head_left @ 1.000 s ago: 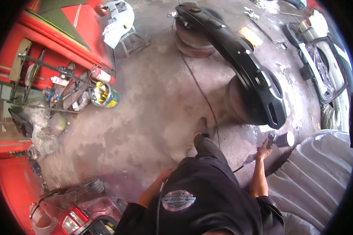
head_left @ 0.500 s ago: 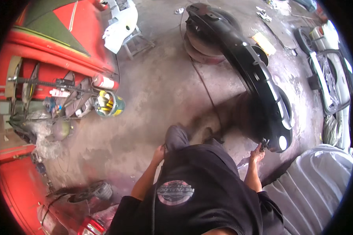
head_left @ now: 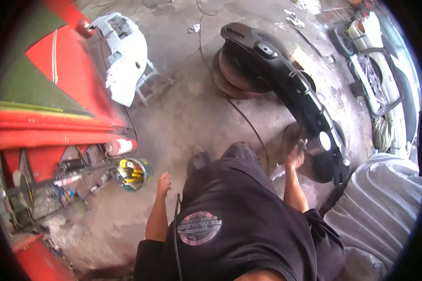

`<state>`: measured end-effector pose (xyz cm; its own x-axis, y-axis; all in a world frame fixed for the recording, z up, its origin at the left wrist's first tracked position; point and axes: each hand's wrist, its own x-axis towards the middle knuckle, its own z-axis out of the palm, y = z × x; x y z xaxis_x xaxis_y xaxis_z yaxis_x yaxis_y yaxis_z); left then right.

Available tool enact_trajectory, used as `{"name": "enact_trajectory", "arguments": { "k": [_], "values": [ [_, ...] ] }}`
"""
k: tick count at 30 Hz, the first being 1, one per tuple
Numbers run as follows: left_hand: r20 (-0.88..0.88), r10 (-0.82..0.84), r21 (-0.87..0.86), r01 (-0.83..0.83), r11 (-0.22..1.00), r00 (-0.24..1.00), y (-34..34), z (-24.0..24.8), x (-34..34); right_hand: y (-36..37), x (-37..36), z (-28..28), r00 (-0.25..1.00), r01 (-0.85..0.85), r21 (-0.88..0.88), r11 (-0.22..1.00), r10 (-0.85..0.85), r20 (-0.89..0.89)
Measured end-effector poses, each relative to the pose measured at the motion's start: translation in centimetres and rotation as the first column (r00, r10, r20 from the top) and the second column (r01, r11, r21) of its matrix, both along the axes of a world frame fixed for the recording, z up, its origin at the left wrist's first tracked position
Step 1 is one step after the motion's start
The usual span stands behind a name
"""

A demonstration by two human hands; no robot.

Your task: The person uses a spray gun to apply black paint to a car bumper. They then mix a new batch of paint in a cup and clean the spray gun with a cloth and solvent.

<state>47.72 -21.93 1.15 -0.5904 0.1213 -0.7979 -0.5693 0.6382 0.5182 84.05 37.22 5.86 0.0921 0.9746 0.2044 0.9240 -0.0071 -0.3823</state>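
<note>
In my right hand [head_left: 294, 158] is a spray gun [head_left: 304, 144] with a round, pale-topped cup, its fingers wrapped around the handle. The gun stands close to a long black car bumper [head_left: 297, 96], apparently above its near half. The bumper lies on round, drum-like supports [head_left: 226, 89]. My left hand [head_left: 163, 183] hangs away from my body on the left, with nothing seen in it and its fingers loosely apart. A thin dark hose [head_left: 177, 234] runs down over my shirt beside the left arm.
To the left are a red vehicle panel [head_left: 75, 61], a bucket [head_left: 147, 174] with yellow-handled items and a red cylinder [head_left: 120, 147]. A white bumper [head_left: 135, 51] rests on a stand farther off. A hose [head_left: 248, 119] crosses the floor. A grey cover [head_left: 370, 206] lies at right.
My view has shifted, and I stand closer to the bumper's near half. My right hand has moved the spray gun farther along the bumper. The left hand has swung outward from my hip.
</note>
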Motion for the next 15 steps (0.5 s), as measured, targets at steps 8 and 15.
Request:
{"name": "enact_trajectory", "arguments": {
  "k": [8,15],
  "values": [
    [-0.116,-0.053,0.020,0.056,0.998,0.992,5.5,0.9,-20.2,1.9,-38.9,8.4,0.898,-0.212,-0.129,0.969,0.142,-0.416],
    [-0.367,-0.502,0.089,0.567,0.819,0.783,14.2,-2.4,-30.7,9.2,-66.3,5.8,0.866,-0.415,-0.192,0.889,0.322,-0.382]
  ]
}}
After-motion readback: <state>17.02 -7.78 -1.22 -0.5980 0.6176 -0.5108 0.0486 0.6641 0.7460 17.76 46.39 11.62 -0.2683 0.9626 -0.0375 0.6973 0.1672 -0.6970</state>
